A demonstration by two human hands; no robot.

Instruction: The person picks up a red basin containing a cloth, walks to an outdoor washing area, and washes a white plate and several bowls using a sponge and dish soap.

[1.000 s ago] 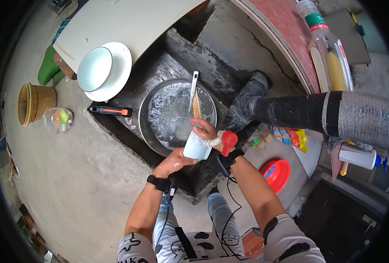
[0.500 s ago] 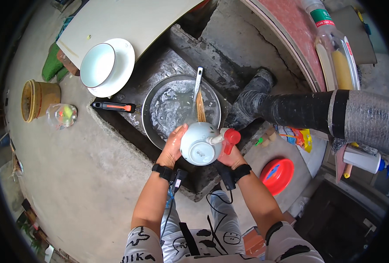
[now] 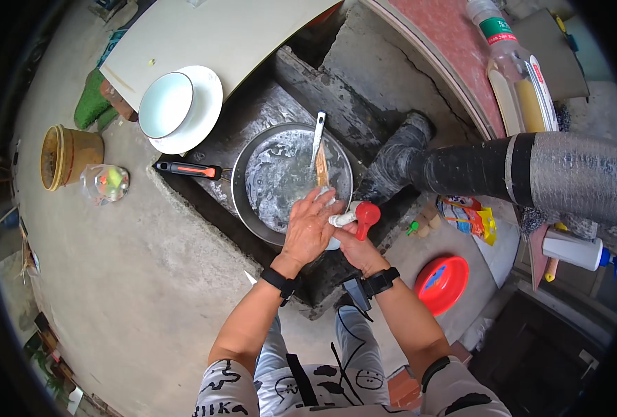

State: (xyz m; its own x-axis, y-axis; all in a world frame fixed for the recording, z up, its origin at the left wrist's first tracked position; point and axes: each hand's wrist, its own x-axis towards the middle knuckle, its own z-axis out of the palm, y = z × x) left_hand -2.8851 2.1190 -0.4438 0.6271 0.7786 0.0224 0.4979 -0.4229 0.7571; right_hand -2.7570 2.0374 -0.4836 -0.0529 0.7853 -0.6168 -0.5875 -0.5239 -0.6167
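A pale bowl (image 3: 333, 244) is mostly hidden behind my hands and the tap, over the near right rim of a round metal pan (image 3: 237, 201). My right hand (image 3: 364, 251) grips it from the right, its fingers partly covered by the white tap (image 3: 343, 219) with a red handle. Across the bowl lies my left hand (image 3: 307, 229), fingers stretched out and slightly apart, wet-looking at the tips. Cloudy, sudsy water fills the pan. A utensil with a silver handle (image 3: 318, 135) and wooden chopsticks (image 3: 321, 169) lean on its far right side.
A bowl on a white plate (image 3: 207, 104) stands at the pale board's edge. Left of the pan lies a black-and-orange handle (image 3: 187, 169). A thick wrapped pipe (image 3: 475, 163) crosses at right, above a red basin (image 3: 454, 295). A yellowish bucket (image 3: 79, 154) stands far left.
My left hand has moved from the bowl's left side to across it, fingers now stretched out. The bowl's underside, plainly seen before, is now mostly hidden. The view has shifted slightly.
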